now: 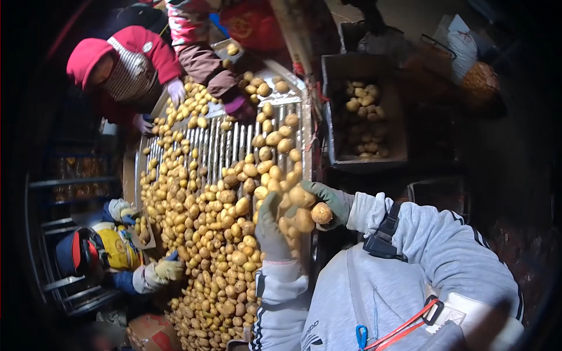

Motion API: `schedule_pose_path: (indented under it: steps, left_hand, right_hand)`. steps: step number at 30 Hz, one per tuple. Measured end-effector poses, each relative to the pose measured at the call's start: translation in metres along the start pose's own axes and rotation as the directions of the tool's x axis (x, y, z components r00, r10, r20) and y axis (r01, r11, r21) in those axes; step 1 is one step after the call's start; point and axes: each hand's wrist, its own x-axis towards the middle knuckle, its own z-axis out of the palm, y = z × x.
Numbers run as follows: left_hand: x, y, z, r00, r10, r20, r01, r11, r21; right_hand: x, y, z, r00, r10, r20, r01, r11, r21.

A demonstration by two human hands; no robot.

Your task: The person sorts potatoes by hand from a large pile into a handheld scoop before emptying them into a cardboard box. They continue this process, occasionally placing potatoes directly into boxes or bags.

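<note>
My left hand (271,229), in a grey-green glove, has its fingers stretched out along the near edge of a large heap of potatoes (202,219). It appears to touch the potatoes beside it, with none clearly gripped. Opposite it, my right hand (332,202), in a similar glove, curls around a few potatoes (322,213) at the right edge of the heap. Its lower fingers are partly hidden by them, and the potatoes between my hands are slightly blurred.
A slatted metal sorting table (225,143) carries the heap. Across it, one co-worker's gloved hand (176,92) and another's purple glove (239,109) reach in. At left, a person with a yellow glove (170,269) works beside a small box. A dark crate (367,159) holds potatoes.
</note>
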Motion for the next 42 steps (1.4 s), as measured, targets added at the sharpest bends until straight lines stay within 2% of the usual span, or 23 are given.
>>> schedule_pose_path:
  steps: [1,3,6,7,9,12,13,14,15,17,18,22,26,28,32,33,34,35,36,38,40,41,42]
  left_hand:
    - [-0.002,0.001,-0.005,1.0,0.03,0.005,-0.03,0.994,0.102]
    - [-0.007,0.002,-0.015,0.996,0.089,0.016,-0.089,0.949,0.302]
    - [-0.013,-0.013,-0.046,0.991,-0.013,-0.134,0.06,0.936,0.348]
    - [-0.016,-0.021,-0.06,0.98,-0.029,-0.199,0.105,0.916,0.386]
    - [-0.031,-0.032,-0.084,0.982,0.16,-0.101,-0.043,0.708,0.705]
    - [-0.067,-0.055,-0.156,0.933,0.359,0.01,-0.099,0.231,0.968]
    - [-0.081,-0.071,-0.185,0.926,0.324,-0.191,0.016,0.473,0.881]
    - [-0.095,-0.077,-0.203,0.896,0.254,-0.365,0.099,0.688,0.719]
    - [-0.108,-0.067,-0.207,0.874,0.402,-0.272,0.047,0.487,0.872]
    - [-0.122,-0.042,-0.206,0.802,0.336,-0.494,0.183,0.649,0.739]
    - [-0.13,-0.035,-0.209,0.76,0.284,-0.585,0.233,0.722,0.652]
    - [-0.112,-0.035,-0.235,0.675,0.07,-0.734,0.288,0.891,0.351]
    - [-0.062,-0.041,-0.24,0.811,0.292,-0.507,0.375,0.406,0.833]
    - [-0.046,-0.034,-0.23,0.882,0.184,-0.434,0.381,0.265,0.886]
    - [-0.04,-0.032,-0.256,0.905,0.184,-0.384,0.325,0.285,0.902]
    - [-0.041,-0.045,-0.275,0.898,0.157,-0.41,0.236,0.614,0.753]
    - [-0.046,-0.061,-0.293,0.895,0.123,-0.429,0.121,0.858,0.499]
    - [-0.061,-0.039,-0.279,0.872,0.069,-0.484,0.11,0.937,0.332]
    - [-0.078,-0.013,-0.262,0.848,0.005,-0.53,0.091,0.984,0.154]
    - [-0.106,-0.003,-0.278,0.834,-0.044,-0.551,0.128,0.985,0.115]
    - [-0.138,0.001,-0.292,0.841,-0.103,-0.532,-0.007,0.98,-0.2]
    - [-0.151,-0.014,-0.309,0.84,-0.016,-0.543,-0.083,0.984,-0.157]
    - [-0.168,0.0,-0.306,0.83,-0.151,-0.537,-0.053,0.937,-0.345]
  right_hand:
    - [-0.012,-0.011,0.0,1.0,0.005,-0.024,-0.002,0.994,0.113]
    - [-0.033,-0.032,-0.015,0.979,-0.198,-0.056,0.194,0.978,-0.074]
    - [-0.049,-0.047,-0.084,0.991,-0.128,-0.049,0.131,0.988,0.082]
    - [-0.061,-0.059,-0.082,0.946,-0.215,-0.244,0.216,0.976,-0.022]
    - [-0.076,-0.085,-0.097,0.915,-0.261,-0.308,0.285,0.958,0.036]
    - [-0.078,-0.116,-0.145,0.817,-0.451,-0.359,0.395,0.892,-0.219]
    - [-0.09,-0.138,-0.145,0.894,-0.205,-0.398,0.203,0.978,-0.047]
    - [-0.098,-0.144,-0.178,0.912,-0.276,-0.304,0.237,0.958,-0.161]
    - [-0.106,-0.149,-0.212,0.916,-0.344,-0.205,0.287,0.921,-0.264]
    - [-0.098,-0.158,-0.225,0.674,-0.47,-0.569,0.186,0.854,-0.486]
    - [-0.099,-0.165,-0.227,0.615,-0.382,-0.69,0.139,0.914,-0.382]
    - [-0.069,-0.14,-0.172,0.786,-0.3,-0.54,0.043,0.899,-0.436]
    - [-0.011,-0.081,-0.063,0.914,-0.236,-0.33,0.069,0.892,-0.447]
    - [0.021,-0.047,-0.026,0.925,-0.176,-0.335,-0.031,0.848,-0.53]
    - [0.078,0.021,0.023,0.977,-0.063,-0.204,-0.084,0.765,-0.639]
    - [0.083,0.036,0.045,0.973,0.011,-0.232,-0.162,0.744,-0.648]
    - [0.097,0.056,0.032,0.998,0.03,0.054,0.03,0.524,-0.851]
    - [0.111,0.075,0.02,0.941,0.047,0.335,0.306,0.304,-0.902]
    - [0.095,0.076,0.081,0.978,0.208,0.011,-0.085,0.448,-0.89]
    - [0.11,0.127,0.078,0.954,0.288,0.085,-0.027,0.361,-0.932]
    - [0.101,0.154,0.112,0.884,0.467,-0.014,-0.193,0.337,-0.921]
    - [0.112,0.181,0.097,0.873,0.458,0.166,0.095,0.176,-0.98]
    - [0.101,0.187,0.117,0.894,0.444,0.063,0.081,-0.022,-0.996]
